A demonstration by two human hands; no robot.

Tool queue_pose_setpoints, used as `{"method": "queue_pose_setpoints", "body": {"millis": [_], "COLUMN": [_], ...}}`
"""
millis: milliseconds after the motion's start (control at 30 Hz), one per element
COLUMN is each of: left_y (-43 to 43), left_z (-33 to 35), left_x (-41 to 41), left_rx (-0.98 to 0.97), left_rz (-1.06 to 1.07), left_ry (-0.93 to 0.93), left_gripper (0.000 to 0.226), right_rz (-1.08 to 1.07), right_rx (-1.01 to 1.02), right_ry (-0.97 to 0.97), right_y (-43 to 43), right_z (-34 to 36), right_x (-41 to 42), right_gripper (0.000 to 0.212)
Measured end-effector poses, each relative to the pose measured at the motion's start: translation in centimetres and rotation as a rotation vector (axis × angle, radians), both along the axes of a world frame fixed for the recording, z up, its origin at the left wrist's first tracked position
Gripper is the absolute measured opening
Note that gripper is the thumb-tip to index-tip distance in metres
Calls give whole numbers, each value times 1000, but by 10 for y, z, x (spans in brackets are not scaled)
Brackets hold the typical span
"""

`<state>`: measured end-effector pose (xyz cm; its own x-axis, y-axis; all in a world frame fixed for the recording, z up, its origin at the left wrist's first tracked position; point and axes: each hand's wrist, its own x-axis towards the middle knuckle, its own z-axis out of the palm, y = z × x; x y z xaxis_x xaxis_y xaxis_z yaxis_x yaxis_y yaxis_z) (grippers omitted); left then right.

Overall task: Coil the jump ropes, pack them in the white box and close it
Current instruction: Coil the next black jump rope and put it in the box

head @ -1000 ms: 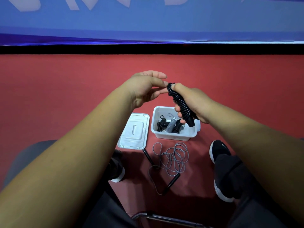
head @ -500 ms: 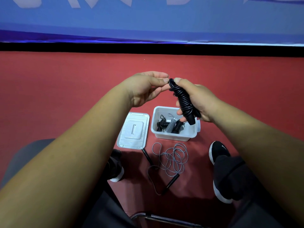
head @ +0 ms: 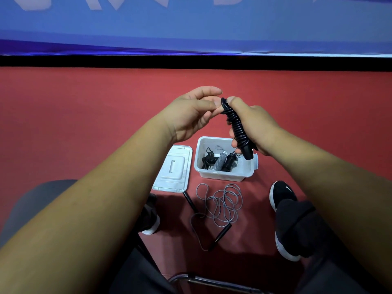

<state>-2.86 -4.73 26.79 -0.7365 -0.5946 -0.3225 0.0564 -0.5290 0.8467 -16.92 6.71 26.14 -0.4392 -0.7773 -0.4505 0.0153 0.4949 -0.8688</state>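
Your right hand (head: 253, 127) grips a black jump rope (head: 236, 128), its cord wound in tight turns down the handles into one tilted bundle. The fingers curl round the bundle from behind, and the bare handle end pokes out below your palm. Your left hand (head: 191, 115) meets the top of the same bundle: its thumb and a lower finger pinch the upper end of the cord, while the forefinger lies stretched out above it. You hold both hands in the air over the far right part of the white box (head: 224, 177).

The box stands open on the red floor (head: 84, 115), between your feet and a little ahead of them. Three wound bundles lie in it side by side, towards its left and middle: a black bundle (head: 209, 160) on the left, a grey bundle (head: 219, 162) in the middle and a second black one (head: 229, 162) just to its right, the three touching or nearly so. The right part of the box is partly hidden behind your right hand.

The lid (head: 172, 169) lies flat on the floor just beside the box, on its left. In front of the box a grey jump rope (head: 221, 203) lies in loose, tangled loops. One of its black handles reaches up to the lid's near corner.
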Motion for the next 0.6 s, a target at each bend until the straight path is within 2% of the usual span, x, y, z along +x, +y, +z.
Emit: {"method": "queue_pose_setpoints", "body": {"millis": [267,600], "left_y": [-5,3], "left_z": [2,-8], "left_x": [4,3], "left_rx": [-27,-163], "left_rz": [-58,-30], "left_ry": [-70,-142], "left_gripper": [34,35], "right_rz": [96,83], "right_rx": [-51,9], "right_ry": [-108,-82], "right_y": [5,4], "right_z": [-8,-10], "right_x": [-3,-2], "right_gripper": [66,53]}}
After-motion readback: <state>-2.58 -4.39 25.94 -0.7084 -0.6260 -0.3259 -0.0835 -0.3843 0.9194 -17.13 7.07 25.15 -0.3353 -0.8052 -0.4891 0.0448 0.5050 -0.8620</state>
